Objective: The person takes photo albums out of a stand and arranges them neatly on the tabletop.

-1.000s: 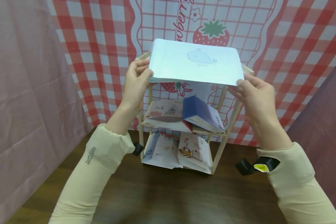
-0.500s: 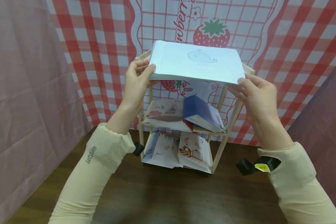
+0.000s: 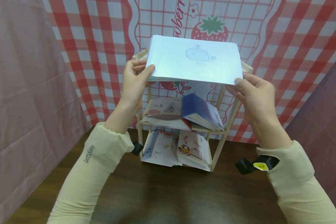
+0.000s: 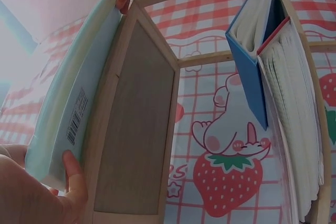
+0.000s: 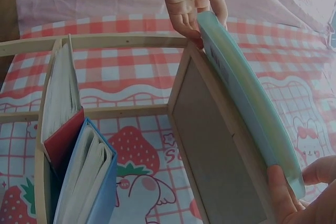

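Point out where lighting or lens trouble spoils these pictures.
Head view: the whale book looks washed out, its small print too faint to read, while the brown surface sits dark; left wrist view: strong glare at the left edge; right wrist view: dull overall, the shelf rail bowed, probably by the lens.

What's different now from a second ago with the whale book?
Hardly anything. The head picture shifted slightly, so things sit a bit higher in it. On the left hand, the thumb seems slightly farther up the whale book. Nothing was taken or let go: that hand and the right hand still hold it. The shelf and blue book stayed put.
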{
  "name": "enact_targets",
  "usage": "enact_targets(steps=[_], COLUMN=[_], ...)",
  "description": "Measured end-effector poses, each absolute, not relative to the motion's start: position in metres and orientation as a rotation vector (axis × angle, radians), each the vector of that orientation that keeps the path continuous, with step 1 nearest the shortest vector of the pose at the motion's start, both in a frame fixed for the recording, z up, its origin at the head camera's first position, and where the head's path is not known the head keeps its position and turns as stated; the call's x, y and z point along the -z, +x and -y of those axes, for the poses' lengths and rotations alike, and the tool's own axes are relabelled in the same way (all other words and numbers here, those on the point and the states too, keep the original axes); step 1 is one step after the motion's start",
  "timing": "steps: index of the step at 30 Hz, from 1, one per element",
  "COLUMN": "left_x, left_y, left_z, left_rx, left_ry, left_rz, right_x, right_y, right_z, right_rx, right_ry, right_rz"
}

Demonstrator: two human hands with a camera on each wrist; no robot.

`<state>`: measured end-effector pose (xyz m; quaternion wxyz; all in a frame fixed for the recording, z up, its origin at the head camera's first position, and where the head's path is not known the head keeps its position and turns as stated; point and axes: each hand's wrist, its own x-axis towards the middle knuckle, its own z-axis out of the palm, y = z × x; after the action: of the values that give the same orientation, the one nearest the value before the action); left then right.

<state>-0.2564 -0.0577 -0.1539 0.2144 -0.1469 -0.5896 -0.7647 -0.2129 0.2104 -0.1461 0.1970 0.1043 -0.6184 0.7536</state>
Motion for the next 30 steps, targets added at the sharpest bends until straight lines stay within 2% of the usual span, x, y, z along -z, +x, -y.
enact_targets(steps=[17, 30], left_x=[0.155, 0.167], left_y=[-0.254, -0.252], left_z=[0.058, 0.060], left_rx=[2.133, 2.104], left_ry=[-0.395, -0.417], left_rz=[1.654, 1.763], right_x=[0.147, 0.161], right_y=[-0.211, -0.212], right_z=[-0.211, -0.214], right_rx=[-2.126, -1.972], right_ry=[0.250, 0.187], right_rz=[1.748, 1.924])
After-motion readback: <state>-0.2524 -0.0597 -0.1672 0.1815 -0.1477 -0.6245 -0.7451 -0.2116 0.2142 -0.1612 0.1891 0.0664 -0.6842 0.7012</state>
